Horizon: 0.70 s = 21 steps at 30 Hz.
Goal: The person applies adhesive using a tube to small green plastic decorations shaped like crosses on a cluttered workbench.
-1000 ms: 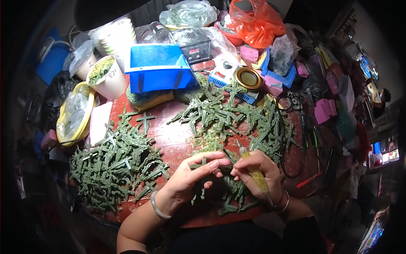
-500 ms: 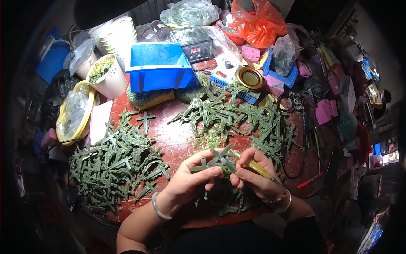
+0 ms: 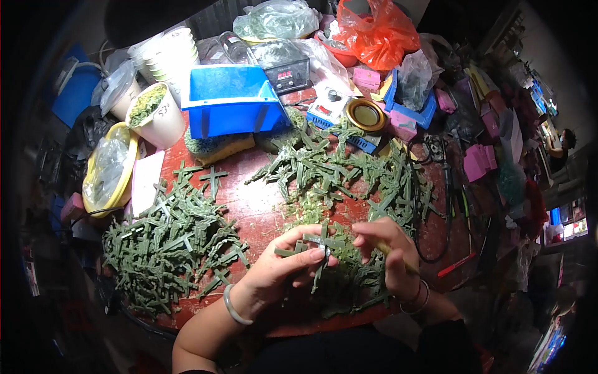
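My left hand (image 3: 283,258) pinches a small green crucifix (image 3: 321,242), which looks like wax, between thumb and fingers. A second green cross (image 3: 288,252) pokes out beside the left thumb. To its right, a little apart from the crucifix, my right hand (image 3: 398,258) curls round a yellow-handled tool (image 3: 382,247); most of the tool is hidden by the fingers. Beneath and between both hands lie more green crosses (image 3: 358,274). A large heap of crucifixes (image 3: 171,255) spreads to the left, and another heap (image 3: 317,165) curves along the far side.
A blue bin (image 3: 233,118) stands at the back beside a white tub (image 3: 157,118) of green scraps. Behind are a control box (image 3: 288,71) and a red plastic bag (image 3: 380,34). A black cable (image 3: 418,230) and a red-handled tool (image 3: 456,265) lie right on the red table (image 3: 240,199).
My right hand has drawn away to the right from the crucifix, taking the yellow-handled tool along. In my left hand the crucifix has turned more upright.
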Tool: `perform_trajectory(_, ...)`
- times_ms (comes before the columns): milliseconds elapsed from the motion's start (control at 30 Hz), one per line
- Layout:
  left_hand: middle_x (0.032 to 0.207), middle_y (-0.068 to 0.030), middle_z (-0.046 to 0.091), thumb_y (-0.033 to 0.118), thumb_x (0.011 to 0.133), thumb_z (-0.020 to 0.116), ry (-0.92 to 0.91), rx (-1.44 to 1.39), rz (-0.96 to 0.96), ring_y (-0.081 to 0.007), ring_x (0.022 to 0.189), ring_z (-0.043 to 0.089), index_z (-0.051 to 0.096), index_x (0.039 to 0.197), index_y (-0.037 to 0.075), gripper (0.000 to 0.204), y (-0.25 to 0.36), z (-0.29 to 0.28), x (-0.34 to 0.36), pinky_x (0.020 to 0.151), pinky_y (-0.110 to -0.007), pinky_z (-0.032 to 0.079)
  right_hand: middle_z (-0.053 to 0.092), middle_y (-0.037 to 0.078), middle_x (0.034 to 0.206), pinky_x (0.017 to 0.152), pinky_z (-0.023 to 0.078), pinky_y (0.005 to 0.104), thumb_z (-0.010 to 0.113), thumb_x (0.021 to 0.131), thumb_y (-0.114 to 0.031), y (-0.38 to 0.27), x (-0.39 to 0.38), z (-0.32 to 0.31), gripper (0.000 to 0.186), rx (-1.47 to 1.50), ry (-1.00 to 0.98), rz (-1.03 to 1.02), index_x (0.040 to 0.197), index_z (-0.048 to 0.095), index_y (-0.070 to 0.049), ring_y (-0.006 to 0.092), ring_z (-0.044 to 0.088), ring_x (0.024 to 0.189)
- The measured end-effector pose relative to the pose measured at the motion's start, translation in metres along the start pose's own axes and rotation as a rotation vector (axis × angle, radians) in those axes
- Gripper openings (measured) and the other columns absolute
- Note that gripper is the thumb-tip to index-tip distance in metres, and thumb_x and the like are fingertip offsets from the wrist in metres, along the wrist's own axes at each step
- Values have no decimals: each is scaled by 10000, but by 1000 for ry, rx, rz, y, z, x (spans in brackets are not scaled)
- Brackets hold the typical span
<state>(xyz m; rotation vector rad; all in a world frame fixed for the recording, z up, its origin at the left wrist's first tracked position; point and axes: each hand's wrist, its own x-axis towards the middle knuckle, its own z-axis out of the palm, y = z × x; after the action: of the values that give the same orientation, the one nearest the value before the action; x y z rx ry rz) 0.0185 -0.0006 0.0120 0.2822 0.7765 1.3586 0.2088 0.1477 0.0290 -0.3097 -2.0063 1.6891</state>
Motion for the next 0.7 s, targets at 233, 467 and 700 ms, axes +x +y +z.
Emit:
perform_trajectory(233, 955, -91, 703, 116, 948, 641, -77, 134, 14, -43, 569, 500, 427, 1451, 109, 547, 5, 8, -4, 494, -177, 371, 663, 94, 904, 707, 497, 278, 721, 898, -175, -10, 8, 2, 278, -288, 6, -165, 1096, 657, 10, 165, 644, 796)
perform_trajectory(467, 935, -28, 678, 131, 958, 628, -99, 215, -7, -29, 580, 471, 449, 1456, 120, 530, 7, 11, -4, 512, -176, 367, 673, 75, 904, 704, 481, 264, 726, 854, -8, -6, 9, -3, 197, -159, 65, -133, 1049, 700, -20, 146, 631, 778)
perform_trajectory(700, 979, -16, 645, 135, 970, 610, -85, 245, -18, -26, 662, 489, 477, 1442, 123, 491, 5, 9, -2, 567, -165, 376, 664, 75, 870, 719, 477, 254, 736, 864, -53, -6, 7, -4, 178, -24, 86, -12, 1026, 692, 9, 142, 621, 788)
